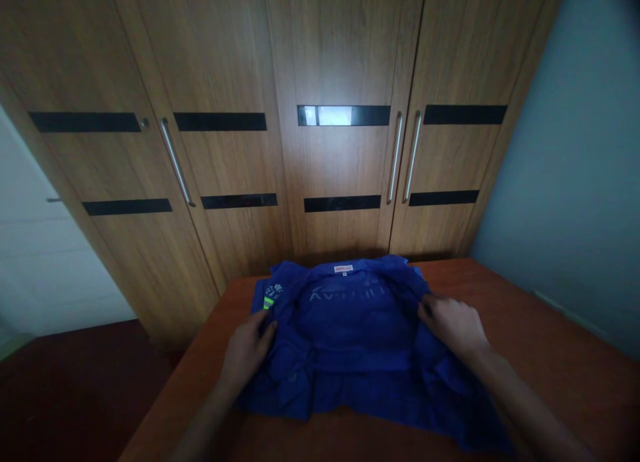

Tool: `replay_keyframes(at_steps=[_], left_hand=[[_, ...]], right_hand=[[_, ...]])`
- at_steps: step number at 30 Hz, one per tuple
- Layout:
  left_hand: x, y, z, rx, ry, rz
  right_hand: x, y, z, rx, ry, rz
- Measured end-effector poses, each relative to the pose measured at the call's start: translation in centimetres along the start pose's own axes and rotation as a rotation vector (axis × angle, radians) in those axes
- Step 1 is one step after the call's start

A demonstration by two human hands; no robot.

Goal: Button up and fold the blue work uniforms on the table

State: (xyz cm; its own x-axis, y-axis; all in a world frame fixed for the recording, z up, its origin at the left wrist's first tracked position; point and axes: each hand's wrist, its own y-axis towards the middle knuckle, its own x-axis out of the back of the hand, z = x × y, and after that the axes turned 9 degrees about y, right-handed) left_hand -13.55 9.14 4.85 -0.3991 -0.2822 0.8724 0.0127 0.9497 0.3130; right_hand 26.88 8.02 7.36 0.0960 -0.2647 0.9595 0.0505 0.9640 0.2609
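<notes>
One blue jacket (357, 332) lies on the reddish-brown worktop (530, 335), its collar toward the wardrobe (340, 169). Its front is parted, so the inside of the back shows, with faint pale lettering and a small white label (343, 269) at the neck. As a judgement, opening it out is well along but not finished: the side panels are rumpled, the lower right part is bunched and trails nearer the wearer, and no neat fold crosses the body. The left hand (249, 345) seems to pinch the left front panel, just beside a yellow-green patch (269, 303), though some fingertips are hidden; the right hand (455, 321) has its fingers curled around the edge of the right one.

Beyond the worktop stands the wood-grained wardrobe, with dark inset strips and metal handles (412, 157). A pale wall (560, 155) rises on the right; at left are a white door (55, 262) and dark red floor (85, 389).
</notes>
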Motion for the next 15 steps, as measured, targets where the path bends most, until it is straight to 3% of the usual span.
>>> replay_keyframes(at_steps=[3,7,11,15], left_hand=[[1.4,0.4,-1.3,0.036,-0.289,-0.122],[3.4,1.0,-4.6,0.099,-0.628,-0.191],[5.4,1.3,-8.7,0.059,-0.934,-0.245],[7.4,1.4,-12.0,0.028,-1.118,-0.310]], right_hand=[[2.1,0.9,0.3,-0.006,0.141,-0.237],[5.0,2.0,3.1,0.201,0.588,-0.487],[7.0,2.2,8.1,0.299,1.097,-0.490],[5.5,3.1,12.7,0.178,1.583,-0.239]])
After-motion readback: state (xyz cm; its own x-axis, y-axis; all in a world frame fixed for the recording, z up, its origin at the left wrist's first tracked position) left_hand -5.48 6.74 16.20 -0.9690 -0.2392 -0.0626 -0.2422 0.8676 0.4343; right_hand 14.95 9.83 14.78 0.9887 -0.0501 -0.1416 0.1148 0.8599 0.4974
